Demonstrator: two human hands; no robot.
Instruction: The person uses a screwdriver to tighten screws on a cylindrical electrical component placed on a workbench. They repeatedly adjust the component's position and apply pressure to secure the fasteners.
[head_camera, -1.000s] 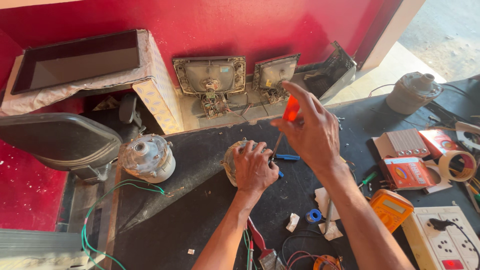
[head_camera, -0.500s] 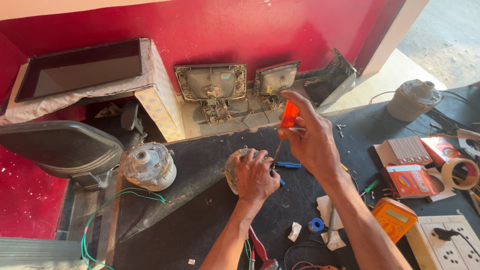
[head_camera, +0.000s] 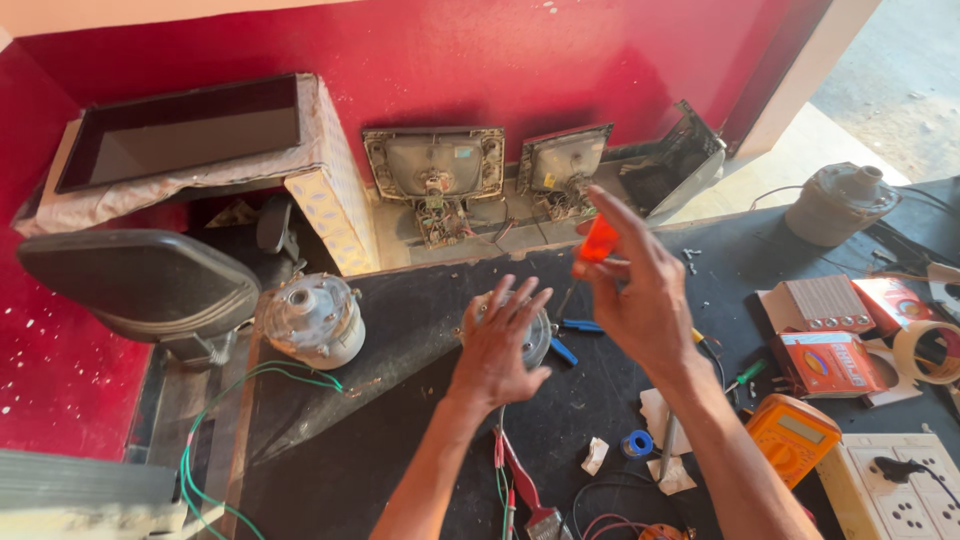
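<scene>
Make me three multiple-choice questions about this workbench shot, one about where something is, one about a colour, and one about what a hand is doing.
1. Where is the yellow meter?
A. On the bench on the person's right side
B. On the black chair
C. Inside the open box at the wall

2. What colour is the screwdriver handle in the right hand?
A. Blue
B. Orange
C. Black

3. What is the left hand doing?
A. Hanging off the bench
B. Gripping the tape roll
C. Resting, fingers spread, on the round motor

Answers: 1 A, the meter lies by the right forearm near the socket board. 2 B, the handle shows bright orange. 3 C, the palm covers the motor's top.
</scene>
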